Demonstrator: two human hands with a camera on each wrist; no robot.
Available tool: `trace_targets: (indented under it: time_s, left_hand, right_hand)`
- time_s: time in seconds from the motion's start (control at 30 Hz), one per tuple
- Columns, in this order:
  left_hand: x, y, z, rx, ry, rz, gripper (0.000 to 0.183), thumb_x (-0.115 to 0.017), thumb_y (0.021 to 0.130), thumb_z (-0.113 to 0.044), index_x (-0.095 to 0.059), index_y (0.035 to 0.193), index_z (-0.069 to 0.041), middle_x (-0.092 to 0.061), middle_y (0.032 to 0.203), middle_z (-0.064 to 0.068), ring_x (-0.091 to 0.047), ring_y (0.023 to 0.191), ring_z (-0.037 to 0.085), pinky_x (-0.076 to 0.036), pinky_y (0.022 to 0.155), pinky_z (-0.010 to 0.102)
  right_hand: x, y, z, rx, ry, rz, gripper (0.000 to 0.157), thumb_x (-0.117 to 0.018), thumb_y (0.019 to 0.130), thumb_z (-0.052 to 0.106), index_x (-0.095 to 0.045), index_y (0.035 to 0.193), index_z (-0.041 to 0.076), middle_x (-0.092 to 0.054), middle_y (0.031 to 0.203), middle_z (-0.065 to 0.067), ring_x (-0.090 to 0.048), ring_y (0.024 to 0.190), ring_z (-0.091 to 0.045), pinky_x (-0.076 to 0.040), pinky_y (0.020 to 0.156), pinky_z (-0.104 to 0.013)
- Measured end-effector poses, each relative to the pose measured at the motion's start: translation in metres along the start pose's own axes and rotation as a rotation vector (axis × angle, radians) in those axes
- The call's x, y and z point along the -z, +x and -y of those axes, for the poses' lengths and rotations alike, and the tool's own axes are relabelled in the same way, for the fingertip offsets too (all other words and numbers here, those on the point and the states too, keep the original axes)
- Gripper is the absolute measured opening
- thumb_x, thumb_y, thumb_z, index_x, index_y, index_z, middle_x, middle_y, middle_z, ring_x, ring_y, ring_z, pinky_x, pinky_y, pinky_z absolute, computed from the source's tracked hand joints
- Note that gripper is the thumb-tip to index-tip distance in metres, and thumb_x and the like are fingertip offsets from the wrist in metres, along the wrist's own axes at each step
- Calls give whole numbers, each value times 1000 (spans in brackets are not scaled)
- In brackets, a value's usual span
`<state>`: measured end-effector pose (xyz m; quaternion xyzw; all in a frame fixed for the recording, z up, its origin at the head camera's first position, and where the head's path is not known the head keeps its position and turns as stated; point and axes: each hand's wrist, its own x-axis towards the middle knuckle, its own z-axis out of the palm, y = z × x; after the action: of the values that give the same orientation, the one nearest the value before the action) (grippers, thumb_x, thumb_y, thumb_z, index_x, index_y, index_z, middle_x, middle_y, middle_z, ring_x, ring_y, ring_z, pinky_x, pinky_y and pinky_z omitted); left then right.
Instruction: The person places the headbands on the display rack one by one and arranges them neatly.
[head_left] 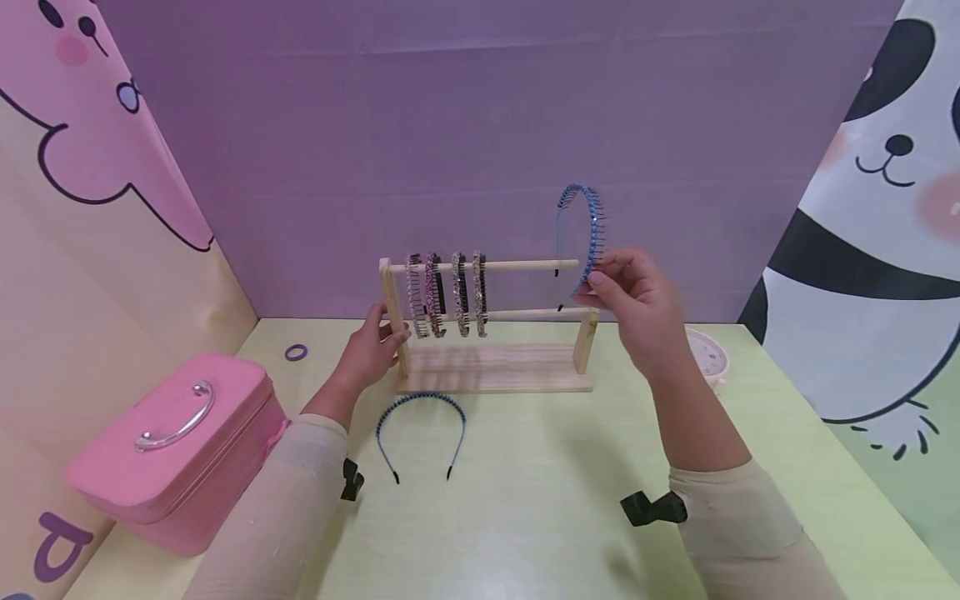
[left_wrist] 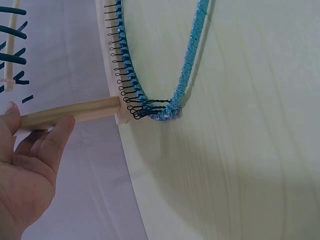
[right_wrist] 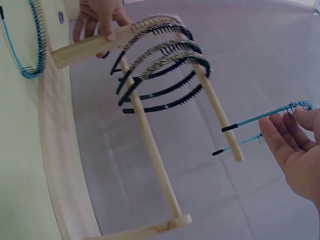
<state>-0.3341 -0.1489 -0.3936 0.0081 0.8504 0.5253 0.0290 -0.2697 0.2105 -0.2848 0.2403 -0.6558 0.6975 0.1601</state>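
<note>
My left hand point(head_left: 367, 352) grips the left upright point(left_wrist: 85, 111) of a wooden headband rack point(head_left: 495, 379). Several glittery headbands point(head_left: 479, 287) with comb teeth hang over the rack's rods, toward its left side. At the right, my right hand point(head_left: 643, 307) pinches a blue headband point(head_left: 595, 218) between thumb and fingers. That headband stands upright by the free end of the upper rod point(right_wrist: 220, 112); in the right wrist view its dark tips point(right_wrist: 229, 128) are beside the rod. A second blue headband point(left_wrist: 187, 60) lies on the table in front of the rack.
A pink case point(head_left: 168, 450) with a silver handle stands on the left of the table. A small purple ring point(head_left: 296, 359) lies behind it. At the right, a round pink clock point(head_left: 707, 354) is partly behind my right forearm. Purple cloth backs the table.
</note>
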Motion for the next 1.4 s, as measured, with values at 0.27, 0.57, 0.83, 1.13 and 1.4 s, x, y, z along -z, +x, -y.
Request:
trace_targets:
  time_s: [0.27, 0.57, 0.83, 1.13, 1.4]
  left_hand:
    - [0, -1, -2, -13, 0, 0, 59, -52, 103, -29, -20, 152, -35, -36, 157, 10, -42, 140, 34, -50, 101, 51]
    - [-1, 0, -1, -17, -3, 1, 60, -52, 103, -29, -20, 153, -35, -36, 157, 10, -42, 140, 34, -50, 101, 52]
    - [-1, 1, -1, -20, -3, 8, 59, -52, 102, -31, -20, 152, -34, -36, 157, 10, -42, 140, 34, -50, 101, 51]
    - [-1, -1, -2, -19, -11, 11, 60, -52, 102, -30, -20, 153, -34, -35, 158, 10, -41, 141, 34, -49, 102, 51]
    - [-1, 0, 0, -7, -6, 3, 60, -52, 102, -29, -20, 152, -34, -34, 158, 10, -41, 140, 34, -49, 101, 51]
  right_hand:
    - [-28, 1, -23, -47, -178, 64, 17, -58, 99, 8, -55, 111, -3, -59, 98, -9, -67, 87, -16, -59, 84, -27]
    - [-44, -3, -61, -166, -295, 121, 18, -57, 100, 11, -57, 112, -2, -59, 101, -18, -68, 92, -21, -59, 84, -27]
    - [-47, -10, -74, -189, -384, 148, 19, -63, 97, 12, -61, 112, 2, -65, 101, -17, -67, 96, -28, -60, 83, -26]
    - [-41, -23, -83, -306, -422, 190, 29, -57, 100, 17, -55, 125, 2, -63, 111, -16, -64, 102, -30, -60, 85, -32]
    - [-53, -42, -96, -445, -466, 338, 26, -59, 100, 24, -58, 117, 5, -65, 104, -12, -65, 96, -28, -60, 86, -45]
